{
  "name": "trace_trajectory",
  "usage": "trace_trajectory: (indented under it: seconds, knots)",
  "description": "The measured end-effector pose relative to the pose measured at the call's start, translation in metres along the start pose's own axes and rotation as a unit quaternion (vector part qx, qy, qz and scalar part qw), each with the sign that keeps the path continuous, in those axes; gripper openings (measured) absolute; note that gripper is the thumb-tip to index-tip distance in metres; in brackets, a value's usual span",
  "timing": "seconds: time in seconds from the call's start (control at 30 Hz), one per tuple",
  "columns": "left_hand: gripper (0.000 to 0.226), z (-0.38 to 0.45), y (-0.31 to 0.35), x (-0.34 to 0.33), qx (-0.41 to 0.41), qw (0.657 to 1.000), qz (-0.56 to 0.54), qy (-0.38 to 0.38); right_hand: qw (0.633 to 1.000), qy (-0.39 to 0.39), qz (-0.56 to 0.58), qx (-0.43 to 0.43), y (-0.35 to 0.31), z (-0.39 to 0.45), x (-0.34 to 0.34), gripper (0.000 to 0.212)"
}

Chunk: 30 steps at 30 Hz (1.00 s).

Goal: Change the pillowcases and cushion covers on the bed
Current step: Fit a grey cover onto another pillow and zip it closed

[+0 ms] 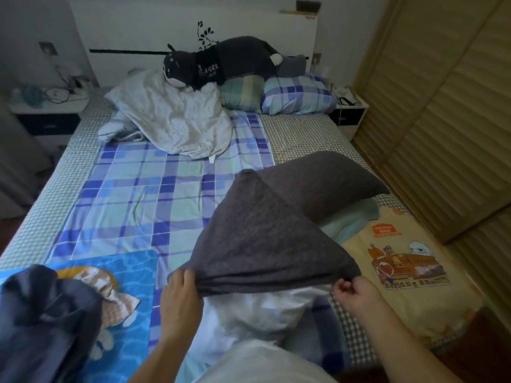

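A dark grey pillowcase [265, 233] covers most of a white pillow [257, 319] at the near edge of the bed [132, 194]. My left hand [179, 297] grips the left side of the case's open end. My right hand [354, 294] pinches its right corner. The pillow's bare white end sticks out between my hands. A second dark grey pillow [323, 178] lies behind it, over a pale blue-green cloth [351, 219]. A bare white pillow [177, 120] sits near the headboard.
A dark plush cat [221, 62] lies on two checked pillows [296, 95] at the headboard. A dark blue cloth [41, 322] and a blue cartoon cover [132, 275] lie at near left, a cream printed cover [401, 264] at near right. Wardrobe doors [448, 111] flank the right side.
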<state>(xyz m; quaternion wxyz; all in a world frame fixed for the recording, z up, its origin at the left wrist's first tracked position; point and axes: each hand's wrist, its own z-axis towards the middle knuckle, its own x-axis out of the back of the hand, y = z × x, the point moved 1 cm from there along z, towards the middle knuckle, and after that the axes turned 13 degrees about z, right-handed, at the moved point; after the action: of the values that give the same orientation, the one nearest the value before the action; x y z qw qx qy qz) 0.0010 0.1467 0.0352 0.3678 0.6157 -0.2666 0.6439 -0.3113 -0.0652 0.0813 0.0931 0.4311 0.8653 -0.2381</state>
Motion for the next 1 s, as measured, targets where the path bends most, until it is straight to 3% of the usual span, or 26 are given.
trace_trajectory:
  seconds: [0.13,0.23,0.3,0.33,0.4,0.47,0.5,0.53,0.6,0.7,0.8,0.83,0.9,0.93,0.97,1.0]
  knots:
    - [0.030,-0.005,0.029,-0.008,-0.211,0.975,0.050,0.046,0.982,0.047,-0.185,0.010,-0.004,0.044,0.029,0.026]
    - [0.037,-0.008,0.029,-0.023,-0.231,0.970,0.079,-0.007,0.932,0.090,-0.351,-0.002,-0.015,0.055,0.046,0.022]
    - [0.034,-0.007,0.030,-0.024,-0.267,0.960,0.079,-0.023,0.902,0.116,-0.410,0.072,-0.037,0.050,0.032,0.018]
    - [0.031,-0.006,0.035,-0.021,-0.303,0.949,0.079,-0.029,0.883,0.126,-0.422,0.161,-0.049,0.047,0.015,0.023]
    - [0.029,-0.006,0.052,-0.012,-0.372,0.925,0.064,-0.047,0.782,0.118,-0.495,0.360,-0.061,0.027,-0.033,0.032]
    - [0.025,-0.011,0.072,-0.011,-0.411,0.909,0.035,-0.055,0.677,-0.038,-0.539,0.499,-0.039,-0.009,-0.092,0.028]
    - [0.020,-0.016,0.080,-0.013,-0.427,0.902,0.027,-0.048,0.635,-0.149,-0.552,0.520,-0.018,-0.024,-0.116,0.029]
    - [0.014,-0.020,0.088,-0.015,-0.442,0.896,0.019,-0.043,0.588,-0.244,-0.577,0.511,0.005,-0.038,-0.138,0.036]
    - [0.006,-0.027,0.096,-0.027,-0.480,0.876,0.003,-0.049,0.477,-0.353,-0.677,0.435,0.044,-0.056,-0.162,0.075]
    - [0.010,-0.035,0.088,-0.032,-0.481,0.868,-0.025,-0.119,0.361,-0.379,-0.800,0.293,0.064,-0.054,-0.172,0.120]
    - [0.026,-0.047,0.062,-0.018,-0.298,0.904,-0.125,-0.281,0.269,-0.330,-0.876,0.225,0.051,-0.035,-0.153,0.134]
    - [0.029,-0.049,0.048,-0.018,-0.190,0.918,-0.173,-0.303,0.236,-0.314,-0.894,0.214,0.045,-0.028,-0.141,0.137]
    - [0.032,-0.047,0.016,-0.019,0.071,0.932,-0.245,-0.257,0.198,-0.311,-0.908,0.199,0.037,-0.019,-0.113,0.133]
    - [0.037,-0.044,-0.002,-0.022,0.213,0.904,-0.296,-0.225,0.200,-0.323,-0.903,0.199,0.035,-0.021,-0.101,0.119]
    - [0.041,-0.041,-0.016,-0.025,0.346,0.838,-0.357,-0.226,0.216,-0.347,-0.888,0.211,0.034,-0.022,-0.090,0.098]
    - [0.046,-0.038,-0.025,-0.029,0.446,0.743,-0.424,-0.262,0.236,-0.369,-0.871,0.222,0.034,-0.029,-0.082,0.080]
